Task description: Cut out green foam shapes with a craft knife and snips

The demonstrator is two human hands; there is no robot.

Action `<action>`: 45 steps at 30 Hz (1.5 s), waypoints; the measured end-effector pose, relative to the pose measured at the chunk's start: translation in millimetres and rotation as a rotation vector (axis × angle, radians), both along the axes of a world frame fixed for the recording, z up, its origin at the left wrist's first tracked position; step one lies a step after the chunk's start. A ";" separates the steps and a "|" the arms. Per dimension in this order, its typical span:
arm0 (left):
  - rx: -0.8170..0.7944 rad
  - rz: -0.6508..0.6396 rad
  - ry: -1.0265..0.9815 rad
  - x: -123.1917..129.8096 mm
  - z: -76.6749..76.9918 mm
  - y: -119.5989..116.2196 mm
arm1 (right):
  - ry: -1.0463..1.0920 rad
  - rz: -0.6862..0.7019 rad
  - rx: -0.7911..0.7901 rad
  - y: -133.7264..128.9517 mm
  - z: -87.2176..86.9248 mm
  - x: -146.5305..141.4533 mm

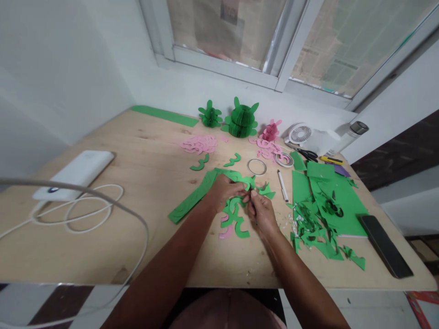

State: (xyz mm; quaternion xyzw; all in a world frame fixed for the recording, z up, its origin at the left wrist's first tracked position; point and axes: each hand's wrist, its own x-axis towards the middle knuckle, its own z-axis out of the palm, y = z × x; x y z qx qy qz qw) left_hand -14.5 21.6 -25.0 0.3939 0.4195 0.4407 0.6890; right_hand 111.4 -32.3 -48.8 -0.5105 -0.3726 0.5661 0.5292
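Note:
My left hand [224,191] pinches a green paper strip [247,182] with curved shapes, above the middle of the table. Closed close beside it, my right hand [263,211] grips a slim dark tool [251,188] whose tip meets the paper. Most of that tool is hidden by my fingers, so its kind is unclear. Under my left wrist lies a long green paper band [192,201] with curved outlines on it. Wavy green cut-outs [242,228] lie just below my hands, partly over a pink cut-out [225,234]. Two more green cut-outs [233,160] lie beyond the band.
Pink cut-outs [200,144] lie in piles before green honeycomb paper figures [242,119] and a pink one [270,131]. On the right are a tape roll [284,159], pen [283,185], scissors [308,155], green scraps [315,228] and phone [386,246]. A cable [146,224] loops from a white power bank [77,173].

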 end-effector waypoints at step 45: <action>0.048 -0.053 0.042 4.8 2.2 -3.0 | 0.064 0.009 -0.037 -0.3 0.2 -1.0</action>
